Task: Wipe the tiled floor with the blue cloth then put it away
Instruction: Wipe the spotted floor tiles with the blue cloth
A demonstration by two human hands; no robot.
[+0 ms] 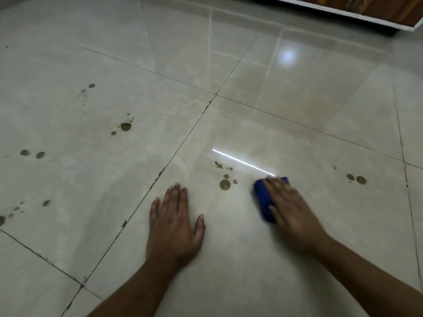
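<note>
The glossy beige tiled floor [286, 115] fills the view. A folded blue cloth [263, 200] lies flat on it at the lower right, and my right hand [290, 209] presses on top of it with fingers spread, hiding most of it. My left hand [175, 223] rests palm down on the floor with fingers apart and holds nothing. Brown dirt spots [224, 184] sit on the tile between my two hands, just left of the cloth.
More brown spots mark the floor at the left [125, 126], at the far left edge [40, 154] and to the right of the cloth [357, 179]. A white-framed piece of furniture [357, 14] with wooden panels stands at the top right.
</note>
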